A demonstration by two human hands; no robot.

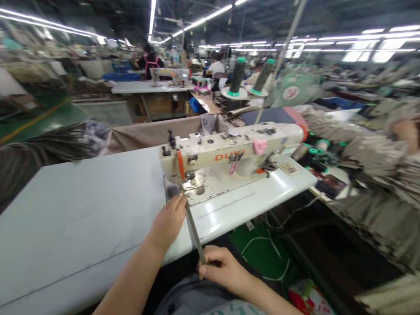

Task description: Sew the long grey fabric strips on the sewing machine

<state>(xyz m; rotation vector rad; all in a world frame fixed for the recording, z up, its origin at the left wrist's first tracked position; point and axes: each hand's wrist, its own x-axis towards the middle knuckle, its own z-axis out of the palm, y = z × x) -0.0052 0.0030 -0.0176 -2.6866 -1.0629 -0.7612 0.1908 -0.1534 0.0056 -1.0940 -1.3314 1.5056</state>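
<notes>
A narrow grey-green fabric strip (194,227) runs from the needle area of a white sewing machine (210,151) down over the table's front edge. My left hand (169,218) is closed at the strip's upper end, its fingertips just in front of the presser foot (190,183). Below the table edge, my right hand (223,267) pinches the lower end between thumb and fingers. The strip looks straight between both hands. My left fingertips partly hide where it meets the machine.
The white sewing table (98,201) extends left. Two dark thread cones (236,76) stand behind the machine, near a green fan (292,87). Piled beige fabric (370,175) lies at right, dark fabric (19,170) at left. Another person's arm (405,133) shows at far right.
</notes>
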